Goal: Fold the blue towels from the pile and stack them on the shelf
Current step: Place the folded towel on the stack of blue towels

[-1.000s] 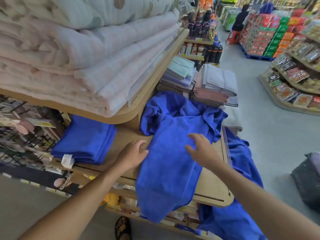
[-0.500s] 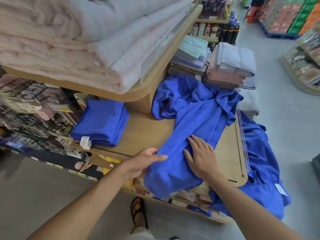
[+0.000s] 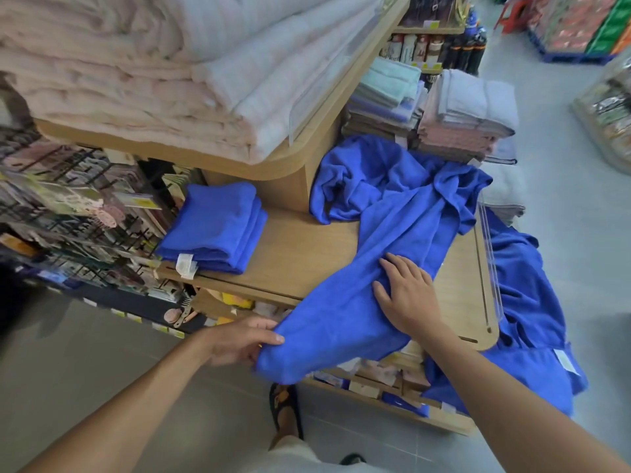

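In a shop aisle, a person is working a blue towel [image 3: 341, 319] drawn out long across a wooden shelf [image 3: 300, 257]. Its far end is running back into the loose pile [image 3: 368, 179] against the shelf's upright, and its near end is hanging over the front edge. The left hand [image 3: 239, 343] is pinching that hanging end, thumb on top and fingers curled beneath the cloth. The right hand [image 3: 409, 298] is lying flat on the towel's middle, fingers straight and spread, pressing it to the board. A folded stack [image 3: 218, 227] of the same blue towels is sitting at the shelf's left end, a white tag [image 3: 186, 264] showing at its front corner, well apart from the towel in hand. A second loose towel [image 3: 526, 302] is trailing off the shelf's right side toward the floor. Pink blankets [image 3: 136, 80] are filling the tier above, and pale towels [image 3: 467, 107] are standing in stacks behind the pile.

The step in hand appears to be the first fold: the towel is being flattened and held, not yet doubled. The next move is likely calling for the left hand to carry the near end up and over while the right hand pins the crease. The cloth first needs pulling free of the pile so the edges can meet squarely.
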Demonstrator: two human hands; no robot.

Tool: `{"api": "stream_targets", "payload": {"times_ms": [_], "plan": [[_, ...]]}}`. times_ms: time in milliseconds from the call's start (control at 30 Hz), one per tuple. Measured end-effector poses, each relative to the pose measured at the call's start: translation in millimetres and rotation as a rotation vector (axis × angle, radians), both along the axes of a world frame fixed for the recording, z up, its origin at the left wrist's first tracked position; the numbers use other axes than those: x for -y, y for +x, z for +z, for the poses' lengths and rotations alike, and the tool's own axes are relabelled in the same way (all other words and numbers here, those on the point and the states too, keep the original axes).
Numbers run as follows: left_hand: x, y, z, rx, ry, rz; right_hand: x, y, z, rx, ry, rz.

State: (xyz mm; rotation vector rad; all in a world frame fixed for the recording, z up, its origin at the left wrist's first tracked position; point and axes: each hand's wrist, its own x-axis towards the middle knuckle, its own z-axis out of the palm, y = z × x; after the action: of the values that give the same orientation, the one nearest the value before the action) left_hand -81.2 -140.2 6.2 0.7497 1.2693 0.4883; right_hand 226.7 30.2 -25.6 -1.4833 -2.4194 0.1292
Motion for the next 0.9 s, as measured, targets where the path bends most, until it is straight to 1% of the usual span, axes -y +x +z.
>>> {"api": "stream_targets", "payload": {"times_ms": [67, 133, 167, 200, 300, 333, 367, 400, 467, 500, 533, 567, 600, 633, 667, 700, 733, 800, 833, 867, 900], "plan": [[-1, 11, 2, 0.193, -0.044, 0.15, -1, 0, 3, 0.03, -0.052, 0.023], [-11, 30, 6, 0.37, -0.068, 0.343, -6, 0, 14, 0.066, -0.191, 0.072], [-18, 42, 11, 0.439, -0.092, 0.448, -7, 0, 24, 0.04, -0.285, 0.097], [-27, 53, 14, 0.501, -0.113, 0.551, -5, 0, 36, -0.05, -0.373, 0.128], [-52, 83, 25, 0.659, -0.129, 0.773, 19, 3, 66, -0.571, -0.575, 0.293], [-58, 91, 29, 0.693, -0.127, 0.811, 32, 3, 72, -0.673, -0.639, 0.35], [-64, 98, 32, 0.714, -0.12, 0.835, 43, 2, 75, -0.702, -0.676, 0.385], [-68, 104, 33, 0.724, -0.109, 0.847, 52, 1, 74, -0.687, -0.654, 0.398], [-74, 114, 36, 0.759, -0.104, 0.861, 58, -1, 67, -0.665, -0.527, 0.337], [-75, 118, 37, 0.784, -0.107, 0.864, 57, -1, 63, -0.72, -0.489, 0.271], [-74, 119, 37, 0.804, -0.107, 0.861, 54, -1, 60, -0.834, -0.505, 0.186], [-73, 119, 36, 0.799, -0.106, 0.835, 51, 0, 57, -0.991, -0.575, 0.079], [-72, 117, 37, 0.743, -0.099, 0.778, 46, 4, 54, -1.182, -0.685, -0.033], [-71, 114, 37, 0.611, -0.07, 0.703, 40, 8, 51, -1.38, -0.812, -0.139], [-72, 109, 35, 0.392, -0.004, 0.625, 34, 13, 50, -1.559, -0.942, -0.242], [-75, 104, 33, 0.127, 0.09, 0.565, 29, 20, 46, -1.679, -1.041, -0.338], [-79, 99, 30, -0.127, 0.207, 0.528, 25, 28, 42, -1.727, -1.103, -0.401], [-96, 91, 24, -0.532, 0.436, 0.458, 19, 40, 37, -1.711, -1.133, -0.465], [-107, 87, 20, -0.671, 0.502, 0.414, 17, 43, 34, -1.694, -1.12, -0.488], [-120, 84, 17, -0.759, 0.527, 0.364, 16, 43, 32, -1.685, -1.106, -0.506], [-133, 84, 15, -0.809, 0.521, 0.303, 15, 41, 34, -1.687, -1.082, -0.519]]}}
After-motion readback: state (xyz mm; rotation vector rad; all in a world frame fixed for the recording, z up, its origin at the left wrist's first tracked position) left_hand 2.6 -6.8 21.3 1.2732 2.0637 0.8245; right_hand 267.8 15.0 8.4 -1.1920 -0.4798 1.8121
